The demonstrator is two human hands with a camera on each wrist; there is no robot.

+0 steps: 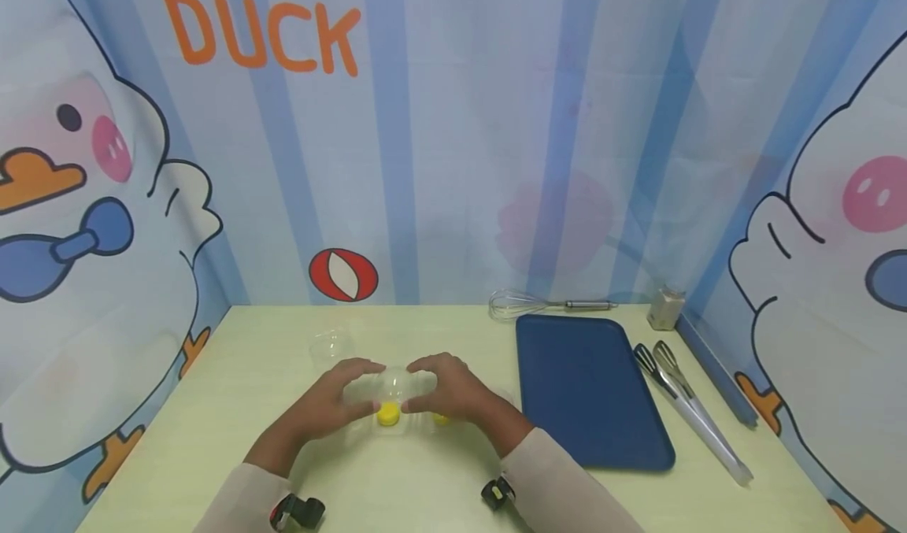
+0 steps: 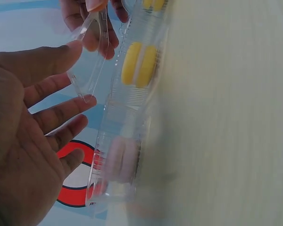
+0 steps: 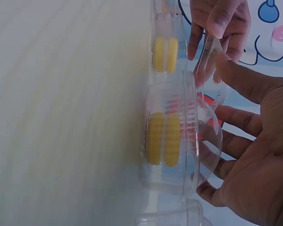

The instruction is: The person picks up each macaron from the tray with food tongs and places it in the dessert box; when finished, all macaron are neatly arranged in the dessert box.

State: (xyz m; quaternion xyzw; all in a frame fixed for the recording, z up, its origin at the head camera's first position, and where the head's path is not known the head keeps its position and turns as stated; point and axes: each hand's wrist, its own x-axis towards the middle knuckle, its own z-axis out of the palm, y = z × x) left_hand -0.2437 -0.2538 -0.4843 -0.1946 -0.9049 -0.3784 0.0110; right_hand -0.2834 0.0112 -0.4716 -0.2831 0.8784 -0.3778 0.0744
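Both hands hold a clear plastic lid [image 1: 394, 382] between thumbs and fingers, close over an uncovered clear container with a yellow macaron [image 1: 388, 414]. My left hand [image 1: 322, 403] grips the lid's left edge, its lower fingers spread in the left wrist view. At the opposite edge, my right hand [image 1: 453, 387] holds on with thumb and fingers. To the right, partly hidden under this hand, a second yellow macaron [image 3: 163, 139] sits in a container topped by a clear dome [image 3: 216, 141]. A pale pink macaron [image 2: 121, 159] lies in the container on the left.
A clear plastic piece [image 1: 331, 346] stands behind the left hand. On the right lies a blue tray [image 1: 584, 391], with a whisk [image 1: 520, 305] behind it and metal tongs [image 1: 694, 415] beside it. A small box [image 1: 666, 308] is at the back right corner.
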